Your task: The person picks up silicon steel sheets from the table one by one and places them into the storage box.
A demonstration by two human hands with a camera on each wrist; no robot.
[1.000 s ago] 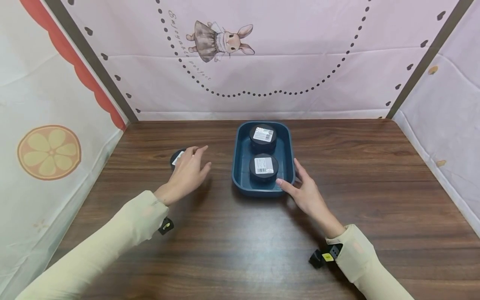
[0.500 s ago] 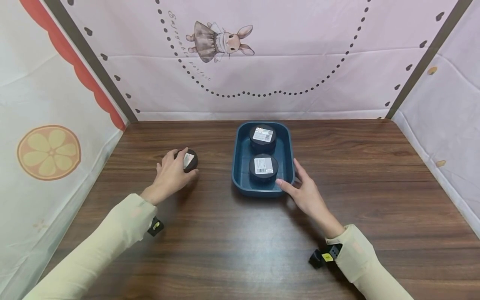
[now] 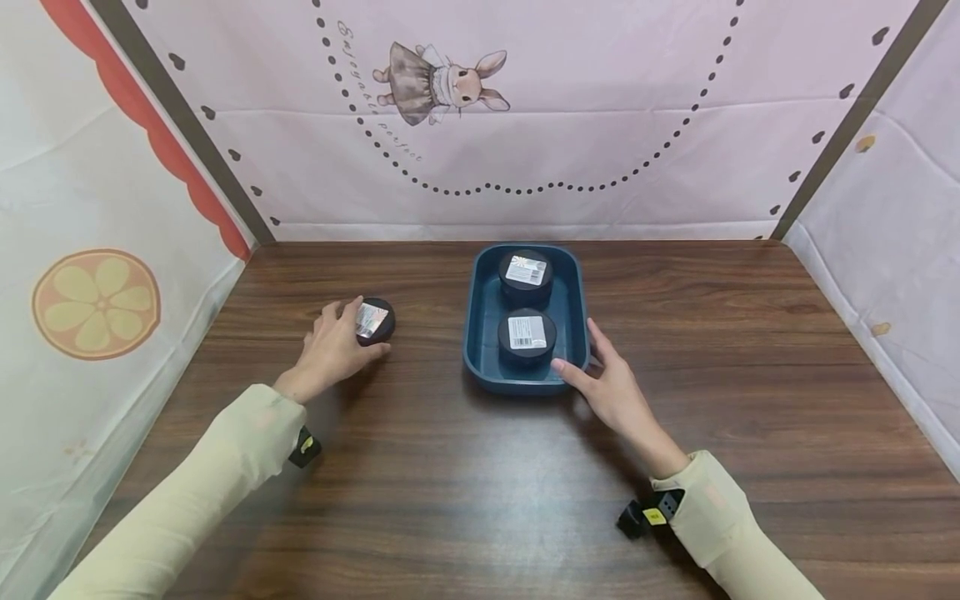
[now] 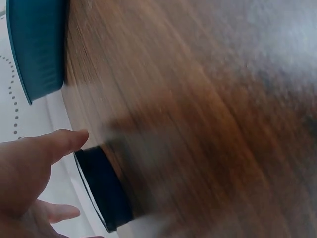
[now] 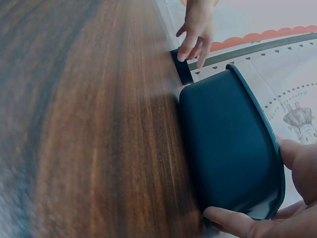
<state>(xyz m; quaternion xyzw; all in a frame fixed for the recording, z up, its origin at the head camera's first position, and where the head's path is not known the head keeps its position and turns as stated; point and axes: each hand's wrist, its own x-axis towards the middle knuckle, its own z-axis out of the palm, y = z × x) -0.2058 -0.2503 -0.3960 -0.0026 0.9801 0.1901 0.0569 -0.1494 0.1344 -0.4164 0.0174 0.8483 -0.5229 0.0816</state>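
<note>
In the head view, my left hand [image 3: 328, 348] is spread around a low black round tub [image 3: 377, 321] with a white label on top. Its fingertips lie at the tub's left edge, partly covering the label, and the thumb is by the near side. The left wrist view has the thumb [image 4: 69, 142] stretched out just above the wall of the black tub [image 4: 104, 188]. At the centre, my right hand [image 3: 611, 385] grips the near right corner of a dark blue tray [image 3: 474, 333], thumb over the rim, fingers along the outer wall [image 5: 233, 144].
Inside the tray are two more black labelled tubs, one at the far end [image 3: 526, 279] and one nearer [image 3: 527, 337]. The brown wooden table [image 3: 450, 483] meets a pink printed cloth [image 3: 600, 108] at the back, with white cloth on both sides.
My left hand has drawn left and round to the tub's left side, uncovering most of its label. The tub sits slightly farther right than a second ago. The right hand and tray have stayed put.
</note>
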